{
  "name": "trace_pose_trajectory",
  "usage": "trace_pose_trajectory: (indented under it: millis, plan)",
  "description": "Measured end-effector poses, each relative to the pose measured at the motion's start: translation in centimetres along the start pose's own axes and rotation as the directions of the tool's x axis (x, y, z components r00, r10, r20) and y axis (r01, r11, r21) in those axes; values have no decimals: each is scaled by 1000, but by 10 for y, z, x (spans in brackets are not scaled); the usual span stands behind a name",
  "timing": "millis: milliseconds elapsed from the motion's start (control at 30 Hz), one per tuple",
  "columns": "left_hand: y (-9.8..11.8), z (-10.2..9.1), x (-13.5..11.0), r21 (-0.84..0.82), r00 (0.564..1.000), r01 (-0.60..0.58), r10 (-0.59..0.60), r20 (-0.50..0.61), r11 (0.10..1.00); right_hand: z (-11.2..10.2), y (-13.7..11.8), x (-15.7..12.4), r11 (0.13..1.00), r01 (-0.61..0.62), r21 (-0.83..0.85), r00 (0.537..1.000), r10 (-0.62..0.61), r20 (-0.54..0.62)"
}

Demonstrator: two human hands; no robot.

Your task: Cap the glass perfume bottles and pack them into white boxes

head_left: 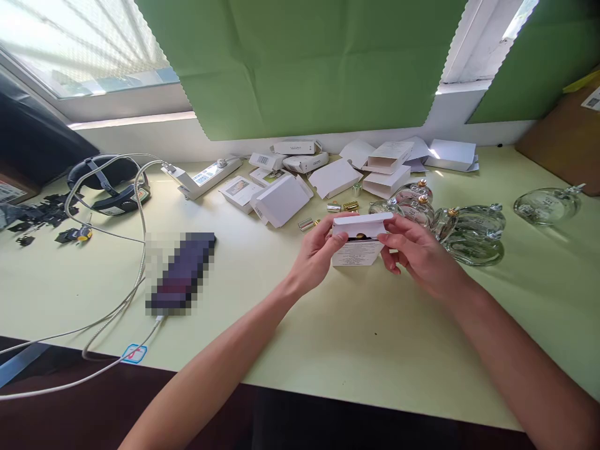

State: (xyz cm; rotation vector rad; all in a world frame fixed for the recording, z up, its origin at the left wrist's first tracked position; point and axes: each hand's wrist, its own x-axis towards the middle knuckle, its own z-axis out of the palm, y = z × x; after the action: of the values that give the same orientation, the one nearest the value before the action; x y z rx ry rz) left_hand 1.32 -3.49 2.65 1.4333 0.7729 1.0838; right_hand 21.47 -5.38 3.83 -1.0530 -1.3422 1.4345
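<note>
A small white printed carton (357, 253) stands upright on the table between my hands, its top flap raised. Through the opening a bit of something dark and gold shows; the rest of the contents is hidden. My left hand (317, 253) grips the carton's left side, thumb at the upper edge. On the right side, my right hand (412, 250) pinches the flap end, with its lower fingers curled beside the box. Several clear glass perfume bottles (475, 234) lie just beyond my right hand. Gold and silver caps (334, 207) lie behind the carton.
Flat and folded white cartons (284, 200) spread along the back below the green curtain (304, 69). One glass bottle (546, 206) lies apart at right. At left are a power strip (206, 178), a pixelated phone (182, 272), cables (140, 250) and a headset (110, 187).
</note>
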Motion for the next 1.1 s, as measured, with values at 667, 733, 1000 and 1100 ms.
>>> trace_pose_trajectory:
  millis: [667,733,1000,1100]
  plan:
    - [3,-6,0,124,984,-159,146,106,979,13,3,-5,947,222,-233,959,-255,-120]
    - [4,-7,1,162,982,-176,161,100,971,12,4,-5,937,242,-251,954,-277,-114]
    - [5,-8,0,173,985,-153,135,111,973,12,4,-5,931,248,-268,951,-286,-114]
    - [6,-8,-1,186,986,-140,121,113,972,12,5,-5,937,259,-232,949,-293,-121]
